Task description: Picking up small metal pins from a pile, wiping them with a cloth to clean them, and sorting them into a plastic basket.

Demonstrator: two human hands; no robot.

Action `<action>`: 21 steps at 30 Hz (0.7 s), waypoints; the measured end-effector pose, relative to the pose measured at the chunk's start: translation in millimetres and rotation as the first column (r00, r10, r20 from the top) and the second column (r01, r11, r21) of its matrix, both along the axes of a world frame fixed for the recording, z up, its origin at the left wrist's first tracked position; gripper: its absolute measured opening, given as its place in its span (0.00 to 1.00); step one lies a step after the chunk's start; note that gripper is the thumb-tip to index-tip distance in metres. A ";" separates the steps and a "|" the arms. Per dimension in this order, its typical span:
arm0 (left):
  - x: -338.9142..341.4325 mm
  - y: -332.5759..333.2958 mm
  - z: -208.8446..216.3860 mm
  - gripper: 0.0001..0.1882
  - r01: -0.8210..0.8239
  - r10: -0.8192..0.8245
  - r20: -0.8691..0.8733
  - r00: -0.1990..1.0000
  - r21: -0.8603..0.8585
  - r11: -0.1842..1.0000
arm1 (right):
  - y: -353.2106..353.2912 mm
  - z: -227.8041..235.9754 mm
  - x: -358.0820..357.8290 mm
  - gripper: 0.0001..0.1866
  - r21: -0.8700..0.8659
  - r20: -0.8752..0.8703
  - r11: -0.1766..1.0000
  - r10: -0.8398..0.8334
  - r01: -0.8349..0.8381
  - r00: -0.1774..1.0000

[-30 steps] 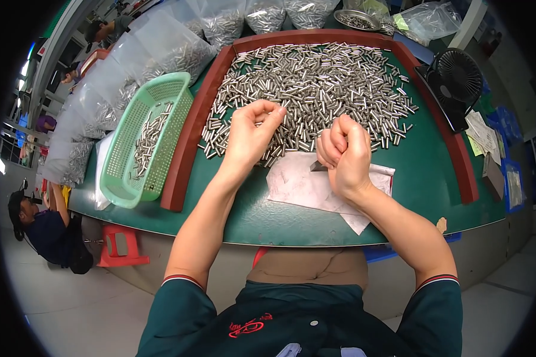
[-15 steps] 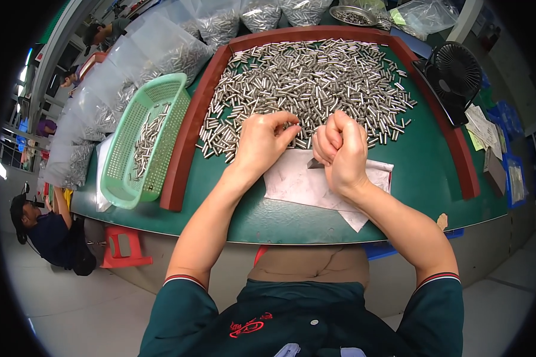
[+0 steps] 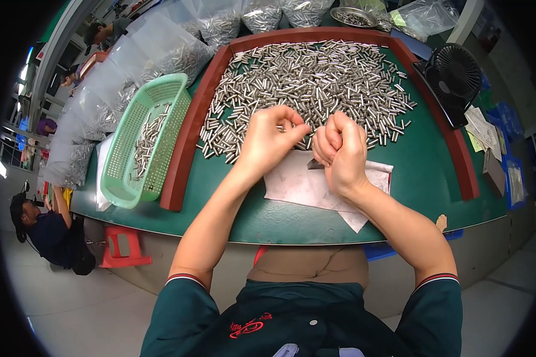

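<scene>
Single head-worn fisheye view, looking steeply down and forward over the counter (image 3: 435,196) from close above. Counter fills the upper half; the wearer's forearms enter from the lower edge. Straight edges bow toward the rim. Floor shows below and left of the counter.

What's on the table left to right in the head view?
Clear bags of metal pins → green basket → red-brown frame rail → left hand → right hand → black fan → papers.
</scene>
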State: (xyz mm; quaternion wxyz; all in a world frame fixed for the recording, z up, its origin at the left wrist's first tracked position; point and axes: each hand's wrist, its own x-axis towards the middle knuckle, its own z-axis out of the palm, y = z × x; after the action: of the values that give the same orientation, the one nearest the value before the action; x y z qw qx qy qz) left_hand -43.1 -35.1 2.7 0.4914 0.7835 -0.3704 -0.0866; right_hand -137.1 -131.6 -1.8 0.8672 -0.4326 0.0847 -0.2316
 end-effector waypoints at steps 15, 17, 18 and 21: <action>22.4 19.8 -7.1 0.06 -0.273 -0.551 -0.834 0.038 -0.539 0.797 | 0.4 0.4 1.3 0.20 0.020 -0.011 1.000 0.012 -0.012 1.000; 21.0 19.6 -6.8 0.07 -0.282 -0.536 -0.842 0.060 -0.529 0.800 | -0.1 0.3 1.5 0.20 0.019 -0.013 1.000 0.011 -0.010 1.000; 21.0 20.1 -6.3 0.10 -0.274 -0.524 -0.848 0.072 -0.522 0.808 | -0.5 -0.4 1.6 0.20 0.018 -0.009 1.000 0.014 -0.014 1.000; 17.6 20.1 -2.9 0.12 -0.220 -0.516 -0.846 0.132 -0.533 0.817 | -0.3 0.4 1.5 0.20 0.014 -0.006 1.000 0.012 -0.012 1.000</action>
State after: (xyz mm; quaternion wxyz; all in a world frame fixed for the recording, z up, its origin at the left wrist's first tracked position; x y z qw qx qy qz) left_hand -25.5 -15.0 -0.2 0.7959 0.3115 -0.0465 -0.5171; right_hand -135.6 -131.9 -1.5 0.8714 -0.4277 0.0862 -0.2243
